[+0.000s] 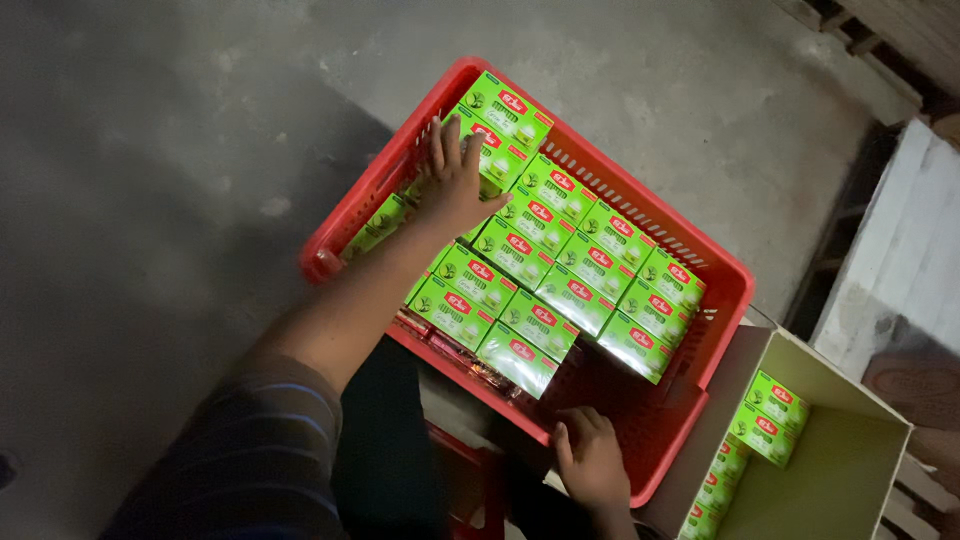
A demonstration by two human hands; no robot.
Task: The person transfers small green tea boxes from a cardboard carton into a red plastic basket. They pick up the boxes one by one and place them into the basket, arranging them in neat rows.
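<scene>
A red plastic crate (350, 215) sits on the concrete floor, filled with rows of small green cartons (560, 265) with red labels. My left hand (455, 185) lies flat on the cartons at the crate's far left corner, fingers spread, gripping nothing. A loose green carton (378, 224) leans against the crate wall just beside that hand. My right hand (592, 462) is at the crate's near rim, its fingers curled over the edge into the crate. One carton (517, 360) at the near end of the rows sits tilted.
An open cardboard box (850, 470) stands at the lower right with a few of the same green cartons (770, 418) stacked along its left wall. A white slab (905, 250) and a wooden pallet (880, 35) lie to the right and upper right.
</scene>
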